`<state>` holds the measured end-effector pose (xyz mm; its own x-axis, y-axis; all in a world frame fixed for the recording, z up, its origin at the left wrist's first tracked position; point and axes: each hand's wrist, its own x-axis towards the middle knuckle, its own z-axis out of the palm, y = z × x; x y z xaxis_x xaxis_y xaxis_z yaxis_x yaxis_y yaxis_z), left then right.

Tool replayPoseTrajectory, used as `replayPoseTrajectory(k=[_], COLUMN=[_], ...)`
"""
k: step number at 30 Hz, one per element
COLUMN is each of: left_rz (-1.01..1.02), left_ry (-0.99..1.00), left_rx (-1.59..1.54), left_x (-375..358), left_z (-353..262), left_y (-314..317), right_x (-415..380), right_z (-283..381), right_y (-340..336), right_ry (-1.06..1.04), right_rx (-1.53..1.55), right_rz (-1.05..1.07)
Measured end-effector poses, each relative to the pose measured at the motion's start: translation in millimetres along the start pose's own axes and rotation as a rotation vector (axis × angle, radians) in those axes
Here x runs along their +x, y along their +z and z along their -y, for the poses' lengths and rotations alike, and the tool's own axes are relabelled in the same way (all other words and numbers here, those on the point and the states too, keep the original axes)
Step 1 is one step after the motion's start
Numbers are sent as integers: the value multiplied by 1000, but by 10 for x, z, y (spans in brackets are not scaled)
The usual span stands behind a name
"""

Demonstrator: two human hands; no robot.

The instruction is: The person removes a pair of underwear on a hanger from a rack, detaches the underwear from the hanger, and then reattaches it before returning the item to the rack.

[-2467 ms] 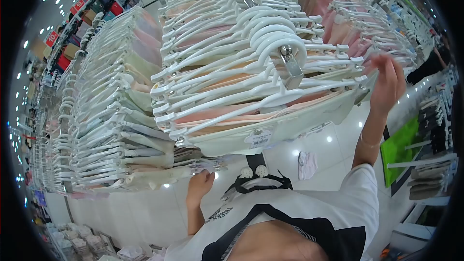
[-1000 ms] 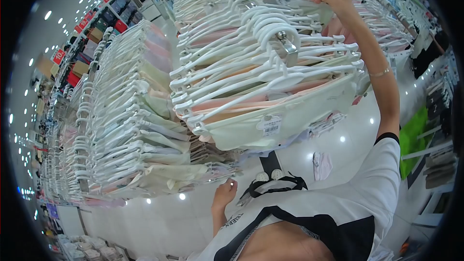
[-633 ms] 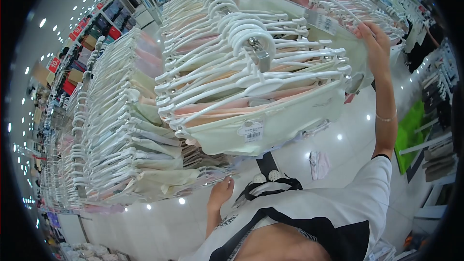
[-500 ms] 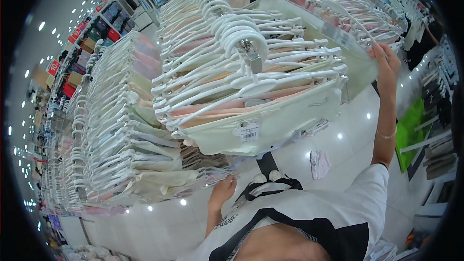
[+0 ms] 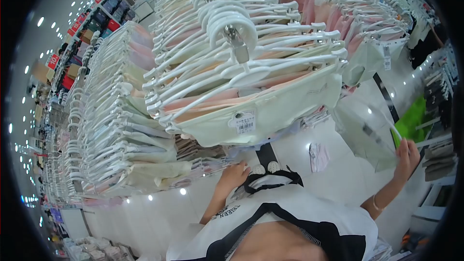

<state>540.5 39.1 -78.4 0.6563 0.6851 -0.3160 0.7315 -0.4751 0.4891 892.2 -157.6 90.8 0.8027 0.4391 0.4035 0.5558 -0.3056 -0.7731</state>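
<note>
Away to the right of the rack, my right hand (image 5: 409, 157) is closed on a white hanger (image 5: 397, 129). A pale green pair of briefs (image 5: 360, 133) hangs from it, smeared by motion. My left hand (image 5: 234, 178) is low in front of my body, beside the lower rack, its fingers loosely stretched and holding nothing visible. Straight ahead, white clip hangers (image 5: 227, 24) crowd a metal rail (image 5: 237, 43). The nearest hanger carries pale green briefs (image 5: 285, 108) with a barcode tag (image 5: 245, 122).
More hung garments fill the rack on the left (image 5: 116, 116) and the one at the back right (image 5: 338, 5). A packaged pink-and-white item (image 5: 318, 157) lies on the tiled floor (image 5: 290, 164). At the far right are a bright green panel (image 5: 411, 121) and folded dark clothes (image 5: 440, 159).
My right hand has moved down and outward, carrying the hanger and briefs away from the rack's right side. My left hand has moved slightly up and to the right.
</note>
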Motion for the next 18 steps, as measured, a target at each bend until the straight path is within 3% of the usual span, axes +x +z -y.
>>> replayPoseTrajectory(k=[3, 6, 8, 14, 17, 18], left_rz=[-5, -43, -135, -106, -102, -85], left_ry=[-16, 73, 216, 460, 565, 530], left_rx=[-32, -67, -115, -369, -563, -783], left_x=[-22, -51, -85, -215, -239, -251], left_z=[-47, -246, -459, -720, -676, -647], left_y=[-9, -111, -272, -533, -472, -404], right_x=[-196, -265, -239, -103, -23, 25], right_z=[-115, -175, -184, -80, 21, 66], right_y=[-358, -375, -181, 533, 725, 769], right_ry=[129, 19, -18, 62, 38, 28], right_rx=[146, 255, 354, 724, 858, 904], right_rz=[116, 311, 401, 695, 740, 751])
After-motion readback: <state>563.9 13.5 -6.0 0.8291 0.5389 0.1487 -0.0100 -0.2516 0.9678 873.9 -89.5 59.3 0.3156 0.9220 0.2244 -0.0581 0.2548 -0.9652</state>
